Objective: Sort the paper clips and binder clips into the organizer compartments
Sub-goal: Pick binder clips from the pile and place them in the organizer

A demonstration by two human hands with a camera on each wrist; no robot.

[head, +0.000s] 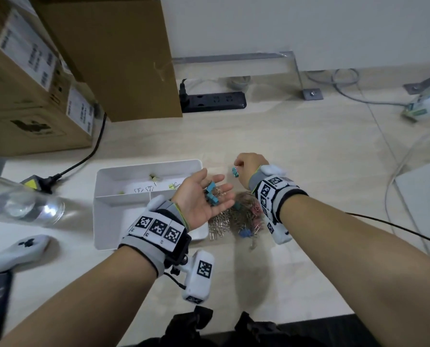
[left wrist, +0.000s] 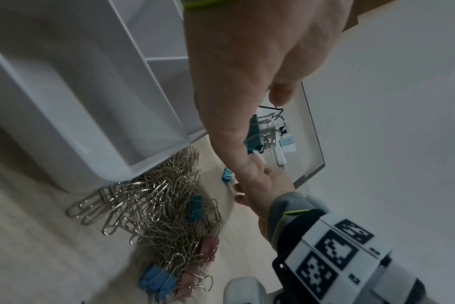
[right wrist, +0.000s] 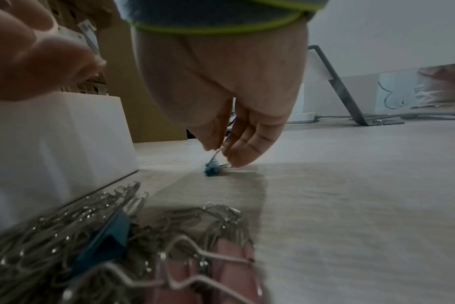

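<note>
My left hand (head: 205,196) is held palm up over the right edge of the white organizer (head: 108,209), fingers relaxed, with teal binder clips (head: 212,194) and a few paper clips lying on the palm. My right hand (head: 237,166) pinches one teal binder clip (head: 235,172) by its wire handle (right wrist: 216,153), just above the table beyond the pile. A heap of silver paper clips (head: 220,222) mixed with pink (head: 256,211) and blue binder clips (head: 245,232) lies right of the organizer. Its far compartment holds yellow binder clips (head: 153,178) and a few paper clips (head: 143,189).
Cardboard boxes (head: 33,83) stand at the back left, with a black power strip (head: 214,101) behind the organizer. A clear glass (head: 26,204) and a white controller (head: 16,251) lie left. Cables (head: 389,186) run along the right.
</note>
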